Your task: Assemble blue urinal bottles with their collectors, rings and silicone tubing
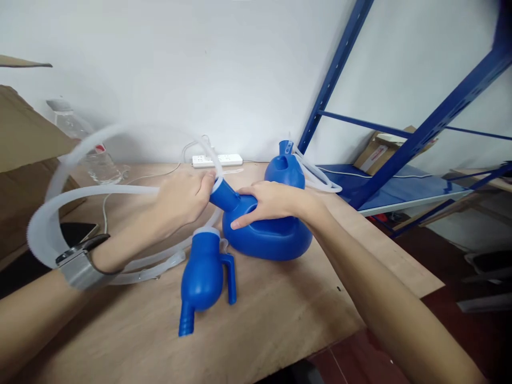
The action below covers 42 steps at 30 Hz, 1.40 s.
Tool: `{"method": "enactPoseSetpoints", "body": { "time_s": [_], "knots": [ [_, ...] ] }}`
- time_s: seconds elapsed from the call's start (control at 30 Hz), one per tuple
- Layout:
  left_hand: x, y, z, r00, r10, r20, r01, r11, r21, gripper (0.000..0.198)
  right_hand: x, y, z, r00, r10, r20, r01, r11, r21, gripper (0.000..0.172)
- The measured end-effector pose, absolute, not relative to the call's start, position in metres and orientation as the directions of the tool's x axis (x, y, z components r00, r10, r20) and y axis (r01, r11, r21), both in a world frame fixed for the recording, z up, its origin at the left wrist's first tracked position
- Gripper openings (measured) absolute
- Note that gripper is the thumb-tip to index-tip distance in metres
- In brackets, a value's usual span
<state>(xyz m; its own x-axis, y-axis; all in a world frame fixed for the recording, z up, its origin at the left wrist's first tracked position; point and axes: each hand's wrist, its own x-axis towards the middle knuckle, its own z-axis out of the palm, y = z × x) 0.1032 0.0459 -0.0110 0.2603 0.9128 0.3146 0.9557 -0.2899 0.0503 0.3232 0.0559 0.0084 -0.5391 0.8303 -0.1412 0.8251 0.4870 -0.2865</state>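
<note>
A big blue plastic urinal bottle (272, 240) lies tilted on the table, its neck pointing up and left. My right hand (272, 200) grips it from above, thumb on the near side and fingers behind the neck. At the bottle's white-rimmed mouth, my left hand (184, 197) is closed around a translucent tube (108, 189), which loops widely to the left; the fingertips' exact hold is partly hidden. Below them lies a smaller blue funnel-shaped urinal head (202, 277) with a handle and a ribbed spout. Behind the bottle stands a second blue bottle (284, 170).
A white power strip (217, 160) lies along the wall. On the left are a clear plastic bottle (100, 160), a cardboard box (32, 133) and a dark phone (80, 232). Coiled tubing (320, 178) lies by the second bottle. A blue metal shelf (394, 186) borders the table's right.
</note>
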Motion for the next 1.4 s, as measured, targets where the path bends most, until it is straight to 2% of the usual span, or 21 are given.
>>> {"method": "enactPoseSetpoints", "body": {
  "time_s": [0.17, 0.3, 0.43, 0.73, 0.9, 1.07, 1.17, 1.3, 1.4],
  "knots": [
    [0.102, 0.051, -0.007, 0.297, 0.903, 0.31, 0.942, -0.33, 0.059, 0.063, 0.324, 0.055, 0.009, -0.514, 0.845, -0.145, 0.848, 0.477, -0.23, 0.107],
    [0.106, 0.056, -0.008, 0.317, 0.884, 0.343, 0.932, -0.357, 0.059, 0.067, 0.324, 0.055, 0.006, -0.524, 0.844, -0.116, 0.838, 0.485, -0.251, 0.105],
    [0.102, 0.062, -0.012, 0.369, 0.864, 0.342, 0.91, -0.41, 0.055, 0.08, 0.324, 0.055, 0.005, -0.54, 0.836, -0.101, 0.825, 0.501, -0.263, 0.101],
    [0.103, 0.066, -0.009, 0.442, 0.848, 0.293, 0.865, -0.489, 0.11, 0.064, 0.321, 0.059, 0.003, -0.6, 0.794, -0.093, 0.785, 0.563, -0.258, 0.089],
    [0.102, 0.068, -0.01, 0.492, 0.826, 0.276, 0.805, -0.552, 0.216, 0.059, 0.322, 0.059, 0.001, -0.621, 0.781, -0.06, 0.766, 0.589, -0.258, 0.086],
    [0.094, 0.072, -0.019, 0.532, 0.778, 0.334, 0.699, -0.626, 0.346, 0.072, 0.322, 0.057, 0.003, -0.592, 0.804, -0.062, 0.791, 0.565, -0.235, 0.085],
    [0.089, 0.074, -0.021, 0.605, 0.683, 0.409, 0.646, -0.721, 0.25, 0.074, 0.323, 0.057, 0.004, -0.578, 0.814, -0.065, 0.802, 0.551, -0.231, 0.083],
    [0.088, 0.077, -0.015, 0.748, 0.486, 0.451, 0.54, -0.841, 0.011, 0.051, 0.324, 0.057, 0.003, -0.552, 0.831, -0.069, 0.82, 0.526, -0.226, 0.087],
    [0.09, 0.078, -0.009, 0.79, 0.419, 0.448, 0.469, -0.883, -0.001, 0.041, 0.324, 0.054, 0.004, -0.541, 0.839, -0.057, 0.821, 0.512, -0.253, 0.085]
  ]
}}
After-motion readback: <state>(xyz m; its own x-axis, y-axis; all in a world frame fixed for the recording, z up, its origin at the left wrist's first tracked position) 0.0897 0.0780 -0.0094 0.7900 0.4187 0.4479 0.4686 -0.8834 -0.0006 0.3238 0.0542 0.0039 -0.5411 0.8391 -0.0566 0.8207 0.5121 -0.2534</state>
